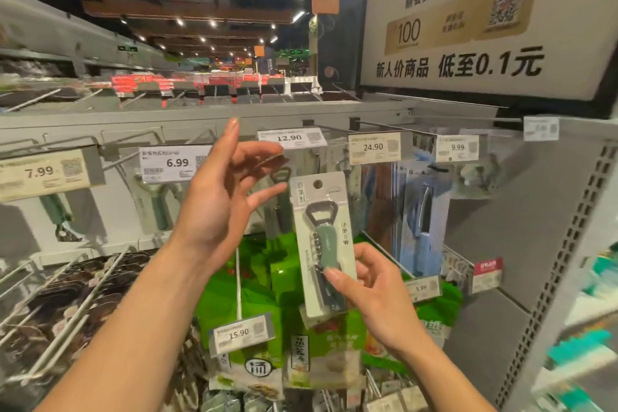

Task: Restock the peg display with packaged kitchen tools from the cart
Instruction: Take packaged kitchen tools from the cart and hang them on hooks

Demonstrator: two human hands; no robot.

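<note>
The packaged bottle opener (321, 237) stands upright near the middle of the view, its card held by the lower end in the right hand (371, 291). The thumb presses the front and the fingers (364, 257) curl round the edge and back. The left hand (217, 197) is raised at 10 o'clock from the pack, its fingers spread wide and holding nothing, their tips just below the 12.90 price tag (291, 138).

The step in hand looks like hanging this pack on the peg behind that tag, where a matching opener (280, 177) already hangs. To do it well, the hang hole (317, 183) at the card's 12 o'clock edge has to meet the peg tip squarely. The low grip leaves the top free to wobble, so the free hand would best steady the upper card or lift the tag out of the way. The peg tip itself is hidden behind the tag and the left hand.

The 24.90 tag (374, 147) hangs at 3 o'clock from the target and the 6.99 tag (174, 162) at 9 o'clock, both close enough to catch the card. Green bags (284, 278) and the 15.90 tag (240, 333) lie at 6 o'clock, below the working line. Blue knife packs (424, 211) hang at 3 o'clock from the pack. The cart is not in view.
</note>
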